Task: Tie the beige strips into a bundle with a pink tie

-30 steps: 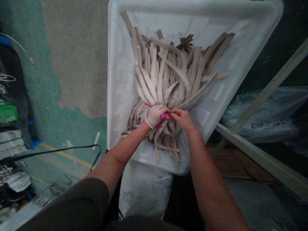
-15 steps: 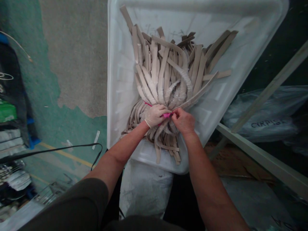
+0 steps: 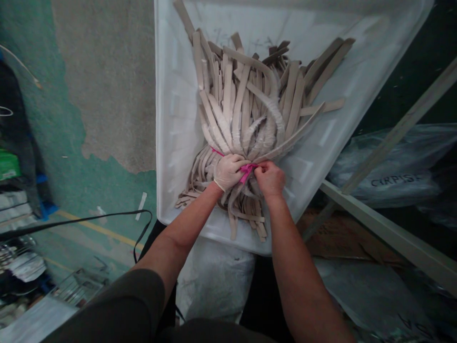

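Observation:
A big bundle of flat beige strips (image 3: pixel 246 102) lies in a white plastic tub (image 3: pixel 167 119), fanned out above and below a narrow middle. Round that middle runs a bright pink tie (image 3: pixel 245 173), its loose part showing between my hands. My left hand (image 3: pixel 229 170), in a pale glove, rests on the bundle with its fingers closed on the pink tie. Bare and pinched, my right hand (image 3: pixel 270 177) grips the pink tie's other end just to the right. The fingertips of both hands are partly hidden.
A pale metal rail frame (image 3: pixel 385 228) stands at the right, with clear plastic bags (image 3: pixel 396 166) behind it. Below the tub is a whitish sack (image 3: pixel 216 278). A black strap (image 3: pixel 89 220) crosses at the left above the green floor (image 3: pixel 117 190).
More of the pink tie shows between my hands, with a loose part hanging down. My right hand has shifted slightly left. The whole view has moved a little.

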A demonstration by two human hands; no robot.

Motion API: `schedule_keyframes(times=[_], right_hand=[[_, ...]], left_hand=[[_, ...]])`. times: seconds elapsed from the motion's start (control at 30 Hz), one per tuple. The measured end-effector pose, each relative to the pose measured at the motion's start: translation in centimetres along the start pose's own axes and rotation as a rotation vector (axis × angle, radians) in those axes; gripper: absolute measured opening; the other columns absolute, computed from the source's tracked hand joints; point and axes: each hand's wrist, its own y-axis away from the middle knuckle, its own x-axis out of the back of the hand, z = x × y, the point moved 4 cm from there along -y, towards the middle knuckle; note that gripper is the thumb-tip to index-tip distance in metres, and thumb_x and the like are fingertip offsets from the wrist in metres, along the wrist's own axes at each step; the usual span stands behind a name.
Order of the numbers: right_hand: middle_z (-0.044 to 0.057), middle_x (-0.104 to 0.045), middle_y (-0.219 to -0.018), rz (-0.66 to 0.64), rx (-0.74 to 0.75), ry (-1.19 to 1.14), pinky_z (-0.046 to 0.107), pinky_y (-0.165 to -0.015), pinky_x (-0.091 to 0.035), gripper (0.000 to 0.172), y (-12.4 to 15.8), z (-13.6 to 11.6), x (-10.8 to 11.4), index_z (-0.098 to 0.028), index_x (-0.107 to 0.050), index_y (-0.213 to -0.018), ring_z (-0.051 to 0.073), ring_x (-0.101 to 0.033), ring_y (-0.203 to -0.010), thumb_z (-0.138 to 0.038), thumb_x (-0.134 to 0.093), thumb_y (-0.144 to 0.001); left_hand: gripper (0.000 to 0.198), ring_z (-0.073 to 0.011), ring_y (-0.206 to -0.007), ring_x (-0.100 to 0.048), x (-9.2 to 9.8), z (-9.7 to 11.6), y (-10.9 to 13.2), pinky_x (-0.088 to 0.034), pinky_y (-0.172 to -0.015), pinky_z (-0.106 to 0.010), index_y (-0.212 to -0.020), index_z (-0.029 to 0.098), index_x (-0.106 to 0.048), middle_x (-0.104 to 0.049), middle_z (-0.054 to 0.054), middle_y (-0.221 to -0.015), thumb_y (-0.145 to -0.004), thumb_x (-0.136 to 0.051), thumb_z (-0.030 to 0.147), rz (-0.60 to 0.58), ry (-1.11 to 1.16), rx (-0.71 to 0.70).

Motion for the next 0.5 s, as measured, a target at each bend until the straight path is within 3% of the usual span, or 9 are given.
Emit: schedule_keyframes(times=[0.17, 0.27, 0.37, 0.5], right_hand=[[0.013, -0.075, -0.089, -0.048, -0.043, -0.019, 0.037, -0.079, -0.05, 0.028, -0.5, 0.0, -0.4, -0.017, -0.077, -0.091, 0.028, -0.067, -0.081, -0.026, -0.053, -0.081], [0.014, -0.075, -0.09, -0.055, -0.071, -0.055, 0.038, -0.08, -0.05, 0.028, -0.2, -0.1, -0.5, -0.016, -0.076, -0.092, 0.028, -0.067, -0.082, -0.025, -0.051, -0.081], [0.014, -0.074, -0.09, -0.058, -0.061, -0.133, 0.039, -0.081, -0.051, 0.031, 0.9, -0.4, 0.0, -0.014, -0.073, -0.1, 0.027, -0.066, -0.082, -0.024, -0.051, -0.08], [0.013, -0.074, -0.096, -0.08, 0.04, -0.255, 0.04, -0.084, -0.051, 0.04, 3.6, -1.5, 2.6, -0.013, -0.067, -0.115, 0.026, -0.067, -0.083, -0.028, -0.054, -0.08]], left_hand=[[0.022, -0.0179, -0.087, -0.064, -0.4, -0.1, -0.3, -0.049, -0.08, -0.032, -0.1, 0.018, -0.078, -0.071, -0.007, -0.092, -0.094, -0.06, 0.027, 0.097, 0.075, 0.125], [0.018, -0.0176, -0.087, -0.066, 0.6, 0.5, -0.7, -0.051, -0.08, -0.032, -0.097, 0.017, -0.078, -0.073, -0.007, -0.091, -0.092, -0.062, 0.024, 0.064, 0.148, 0.086], [0.02, -0.0153, -0.089, -0.068, 4.1, 1.3, 0.0, -0.053, -0.084, -0.03, -0.1, 0.018, -0.076, -0.075, -0.007, -0.095, -0.093, -0.064, 0.032, 0.101, 0.313, -0.005], [0.031, -0.0133, -0.088, -0.067, 10.9, -0.4, 3.4, -0.053, -0.086, -0.029, -0.099, 0.019, -0.075, -0.076, -0.007, -0.095, -0.098, -0.055, 0.042, 0.361, 0.398, 0.17]])
